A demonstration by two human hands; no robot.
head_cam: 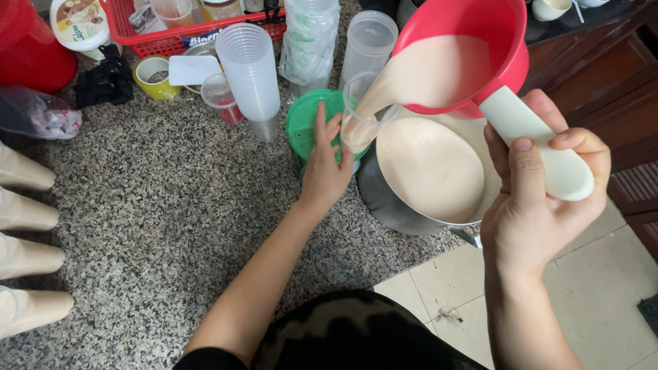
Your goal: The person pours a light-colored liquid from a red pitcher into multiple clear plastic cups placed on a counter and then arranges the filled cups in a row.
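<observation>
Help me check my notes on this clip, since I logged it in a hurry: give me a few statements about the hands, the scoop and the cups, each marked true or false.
1. The right hand grips the white handle of a red scoop tilted over a clear cup. True.
2. The left hand lies flat on the counter, away from the cup. False: it steadies the clear cup from the side.
3. Pale beige liquid runs from the scoop into the cup. True.
4. The metal pot beside the cup is empty. False: it holds the same pale liquid.
5. A stack of clear cups stands behind the left hand. True.
6. The filled cups at the left edge hold red liquid. False: their contents are pale beige.
</observation>
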